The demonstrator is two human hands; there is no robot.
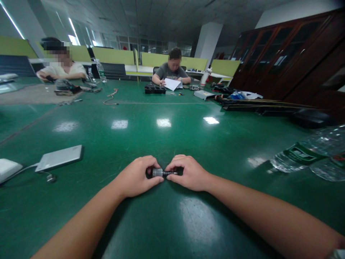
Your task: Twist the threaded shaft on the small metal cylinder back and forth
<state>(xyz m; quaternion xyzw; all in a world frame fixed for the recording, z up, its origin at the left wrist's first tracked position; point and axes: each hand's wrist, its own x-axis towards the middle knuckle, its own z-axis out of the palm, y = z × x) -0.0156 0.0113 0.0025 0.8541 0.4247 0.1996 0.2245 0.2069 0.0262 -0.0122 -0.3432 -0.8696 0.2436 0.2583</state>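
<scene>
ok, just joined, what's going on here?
Someone's two bare hands are working on a small part at the green table. The left hand grips a silver metal cylinder, and the right hand pinches the dark ridged rod at its right end. Cylinder and rod are in line, seemingly joined; can't tell how firmly. Across the table, a person in a grey shirt is bent over white paper; another person in a light top sits further left.

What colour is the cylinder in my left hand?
The cylinder is silvery grey; see head view.
</scene>
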